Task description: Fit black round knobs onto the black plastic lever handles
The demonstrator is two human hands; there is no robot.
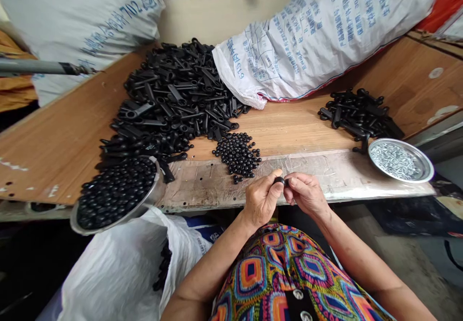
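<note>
Close to the table's front edge, my left hand (259, 199) is closed around a small black plastic part (279, 180), mostly covered by the fingers. The fingertips of my right hand (307, 194) pinch at its right end; whether they hold a separate piece is hidden. Just beyond my left hand lies a loose cluster of small black balls (239, 154). Behind it rises a large heap of black plastic handles (181, 89) with round holed ends. To the right, a round metal dish (429, 169) holds many small silvery pins, near a smaller pile of black handles (358, 113).
A metal bowl (159, 186) full of black balls sits at the front left edge. One printed white sack (289, 46) leans at the back right, another sack (90, 26) at the back left. Below the edge hangs an open white bag (119, 263). Wooden boards (430, 75) border the table (289, 123).
</note>
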